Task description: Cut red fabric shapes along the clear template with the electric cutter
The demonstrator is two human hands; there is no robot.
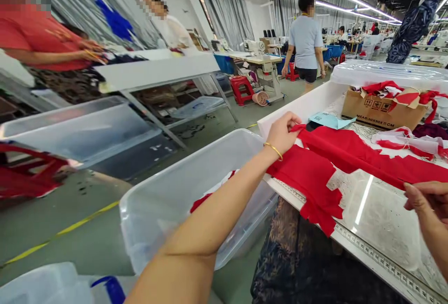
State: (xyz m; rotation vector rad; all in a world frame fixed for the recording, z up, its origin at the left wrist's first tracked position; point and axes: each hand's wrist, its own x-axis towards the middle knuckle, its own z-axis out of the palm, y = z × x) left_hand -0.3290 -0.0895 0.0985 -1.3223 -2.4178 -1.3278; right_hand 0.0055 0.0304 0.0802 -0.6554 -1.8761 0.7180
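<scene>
A long piece of red fabric [350,152] lies stretched across the white work table [304,103] in front of me. My left hand [283,132], with a gold bangle at the wrist, pinches the far left end of the fabric near the table's corner. My right hand [427,199] is at the right edge of the view with its fingers closed on the fabric's other end. More red fabric [308,183] hangs over the table's near edge. A clear plastic sheet [378,210] covers the table under the fabric.
A clear plastic bin [168,187] with red and white scraps stands on the floor to my left. A cardboard box [383,108] of red and white pieces sits at the table's back. A light blue paper [327,120] lies near it. Other people work at tables beyond; one in a grey shirt [305,38] stands in the aisle.
</scene>
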